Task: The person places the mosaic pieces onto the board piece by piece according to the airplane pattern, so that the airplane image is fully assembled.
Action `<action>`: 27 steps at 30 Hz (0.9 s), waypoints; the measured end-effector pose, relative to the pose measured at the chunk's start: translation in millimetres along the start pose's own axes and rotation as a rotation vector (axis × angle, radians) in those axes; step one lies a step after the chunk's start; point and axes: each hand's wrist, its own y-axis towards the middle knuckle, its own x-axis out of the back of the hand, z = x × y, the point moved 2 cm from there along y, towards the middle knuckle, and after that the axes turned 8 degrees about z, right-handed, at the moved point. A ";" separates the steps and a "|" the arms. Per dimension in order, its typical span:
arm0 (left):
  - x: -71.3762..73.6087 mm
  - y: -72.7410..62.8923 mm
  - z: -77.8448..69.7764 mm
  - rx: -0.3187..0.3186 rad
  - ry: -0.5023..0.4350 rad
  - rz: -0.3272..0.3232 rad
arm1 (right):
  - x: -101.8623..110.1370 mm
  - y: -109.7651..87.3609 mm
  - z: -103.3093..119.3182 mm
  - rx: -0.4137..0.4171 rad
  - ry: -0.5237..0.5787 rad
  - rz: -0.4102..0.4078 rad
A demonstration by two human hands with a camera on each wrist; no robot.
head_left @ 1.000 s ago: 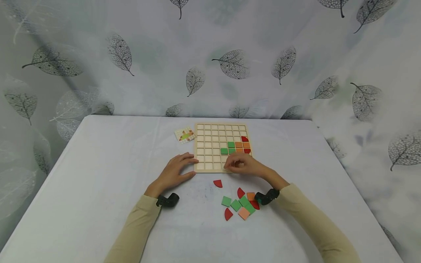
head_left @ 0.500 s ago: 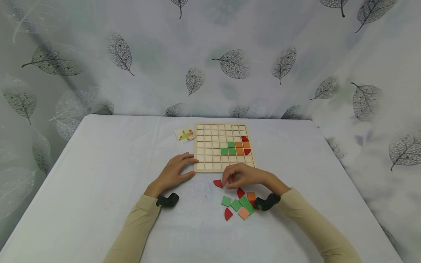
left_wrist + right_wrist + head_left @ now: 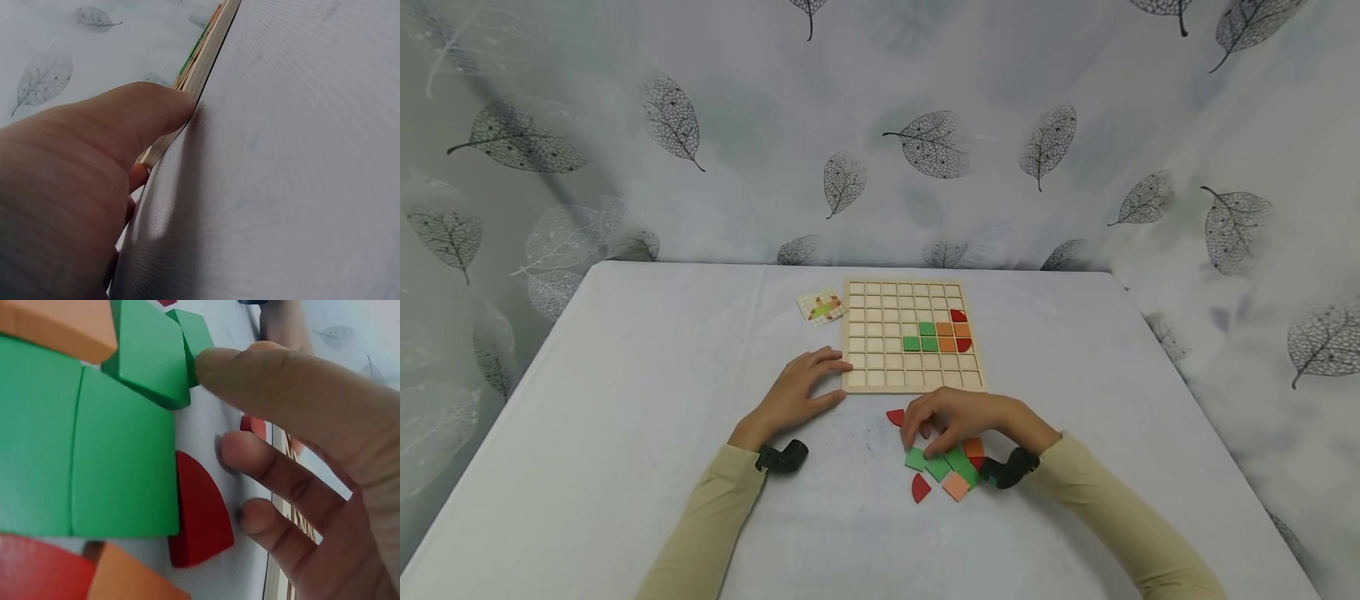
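With right hand point(image 3: 953, 413) empty and loosely parted, expect light, stiff green block point(image 3: 198, 335) by thumb; pinch opposite edges.

Seeing a pale gridded board point(image 3: 875, 330), flat on the counter point(image 3: 587, 417), with green squares point(image 3: 927, 329), orange squares point(image 3: 944, 329) and red quarter-rounds point(image 3: 964, 344) in its right half; nearer, spotting green tiles point(image 3: 937, 469), orange tiles point(image 3: 956, 486) and red wedges point(image 3: 921, 488), loosely clustered.

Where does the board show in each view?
Head: the board lies just right of and below centre.
Left wrist: the board slants down-left from the top, past the left thumb.
Right wrist: the board, low, right of centre, partly behind the right fingers.
Shared landmark: leaf-print backdrop.
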 end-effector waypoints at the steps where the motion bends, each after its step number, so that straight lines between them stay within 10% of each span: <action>1: -0.1 0.0 0.1 0.001 0.000 0.001 | -0.4 0.7 0.4 0.008 -0.007 0.009; 27: -0.6 0.9 0.6 -0.006 0.003 -0.004 | -0.7 2.9 7.2 -0.078 -0.088 0.040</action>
